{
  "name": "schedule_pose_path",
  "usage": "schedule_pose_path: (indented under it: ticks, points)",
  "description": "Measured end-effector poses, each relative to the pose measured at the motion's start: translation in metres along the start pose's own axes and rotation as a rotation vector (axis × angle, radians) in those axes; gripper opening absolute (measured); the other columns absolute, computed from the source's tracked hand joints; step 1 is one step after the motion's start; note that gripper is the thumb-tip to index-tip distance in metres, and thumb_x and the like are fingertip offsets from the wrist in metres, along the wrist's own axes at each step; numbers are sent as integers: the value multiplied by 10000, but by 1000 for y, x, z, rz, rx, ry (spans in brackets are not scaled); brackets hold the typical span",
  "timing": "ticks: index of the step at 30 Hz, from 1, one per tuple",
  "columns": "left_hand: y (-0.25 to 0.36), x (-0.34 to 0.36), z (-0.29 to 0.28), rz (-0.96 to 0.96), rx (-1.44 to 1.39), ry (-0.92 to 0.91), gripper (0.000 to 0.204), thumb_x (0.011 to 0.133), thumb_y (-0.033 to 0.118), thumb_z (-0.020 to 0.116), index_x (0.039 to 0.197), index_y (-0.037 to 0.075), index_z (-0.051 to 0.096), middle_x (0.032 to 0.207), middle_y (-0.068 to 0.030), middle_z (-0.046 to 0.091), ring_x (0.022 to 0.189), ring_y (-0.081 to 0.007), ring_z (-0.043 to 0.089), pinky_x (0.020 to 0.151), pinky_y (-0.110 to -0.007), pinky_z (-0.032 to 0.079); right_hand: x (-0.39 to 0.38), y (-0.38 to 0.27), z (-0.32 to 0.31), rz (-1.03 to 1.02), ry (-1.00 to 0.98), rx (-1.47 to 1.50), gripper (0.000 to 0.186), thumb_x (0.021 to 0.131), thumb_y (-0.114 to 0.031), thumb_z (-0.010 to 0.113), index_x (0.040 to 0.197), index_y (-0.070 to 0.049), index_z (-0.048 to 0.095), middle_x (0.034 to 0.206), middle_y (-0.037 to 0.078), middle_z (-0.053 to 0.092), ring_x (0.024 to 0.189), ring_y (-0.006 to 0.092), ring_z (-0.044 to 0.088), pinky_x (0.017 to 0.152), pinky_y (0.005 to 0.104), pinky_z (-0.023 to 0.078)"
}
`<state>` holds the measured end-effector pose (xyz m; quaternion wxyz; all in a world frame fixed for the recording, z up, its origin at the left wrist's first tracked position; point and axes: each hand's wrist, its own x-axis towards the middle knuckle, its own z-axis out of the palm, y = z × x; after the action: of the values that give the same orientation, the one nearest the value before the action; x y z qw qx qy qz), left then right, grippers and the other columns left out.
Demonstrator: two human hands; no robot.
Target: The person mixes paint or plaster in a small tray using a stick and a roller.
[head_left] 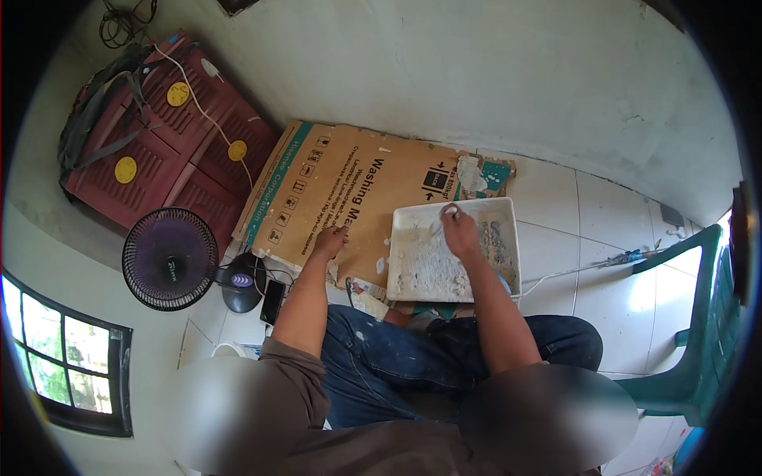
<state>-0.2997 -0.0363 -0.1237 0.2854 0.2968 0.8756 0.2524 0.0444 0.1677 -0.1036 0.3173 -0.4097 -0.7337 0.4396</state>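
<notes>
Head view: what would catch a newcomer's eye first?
Probably the white, residue-streaked tray right of centre, with the right hand over it. Next, the flattened cardboard spreading behind and left of the tray, near the left hand, then the red cabinet with yellow discs at upper left.

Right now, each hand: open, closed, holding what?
Left hand: half-curled over the cardboard; holding nothing visible.
Right hand: closed on a whitish item, kind unclear, over the white tray.

Object (451, 210) in right hand (460, 233), apparently part-hidden
</notes>
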Motion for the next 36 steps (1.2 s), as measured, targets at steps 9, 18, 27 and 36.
schedule_pose_path:
  ticks: [9,18,27,36]
  points:
    - [37,6,14,113,165,-133,491,965,459,701,1085,-16,734,928,-117,769,841,-206,742,783,-354,570,-5,2,18,88,-178,394,217,975,-215,598,1096,-47,662,772,130,668,719,248,660,712,382,508]
    - [52,-8,22,185,104,-206,459,973,454,689,1058,6,741,943,-128,772,827,-211,745,787,-356,571,-12,9,15,151,-223,495,250,1007,-221,579,1202,-79,643,827,113,693,778,212,699,747,383,528]
    - [63,-12,24,196,78,-278,485,982,458,688,1090,-14,710,952,-141,762,788,-203,731,764,-345,573,-20,-13,-3,-104,-34,-102,239,962,-231,571,1160,-122,647,969,255,705,987,475,654,900,546,500]
    - [56,-7,19,194,94,-277,481,1001,431,680,1073,-45,703,966,-161,758,817,-216,729,774,-349,577,-12,-10,0,-30,-128,25,219,988,-234,572,1085,-63,668,870,261,695,886,462,668,819,485,509]
